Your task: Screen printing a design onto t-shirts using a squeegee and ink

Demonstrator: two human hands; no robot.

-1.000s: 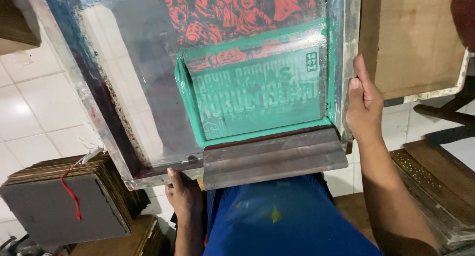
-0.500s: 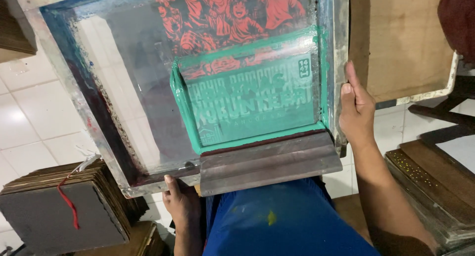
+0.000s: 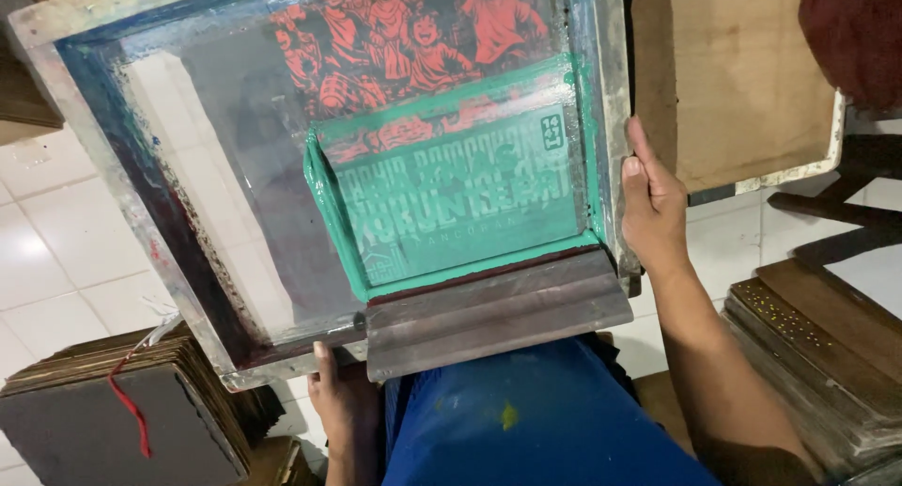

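Right now both hands grip a screen-printing frame point(image 3: 122, 213), held tilted over the person's lap and a white tiled floor point(image 3: 47, 260). The right hand point(image 3: 653, 204) clasps the frame's right rail from outside, thumb lying along the rail's top and the other fingers wrapped behind it, out of sight. The left hand point(image 3: 343, 401) comes up from below at the near rail, thumb on the frame's edge beside a wooden squeegee point(image 3: 498, 307); its other fingers are hidden beneath. The squeegee lies in the frame's near end, long axis running left to right between the two hands, touching the green ink point(image 3: 451, 204) pooled just beyond it on the mesh. The left hand is the closer one to the squeegee, just beside its left end. A stack of dark boards point(image 3: 113, 420) sits on the floor to the left.
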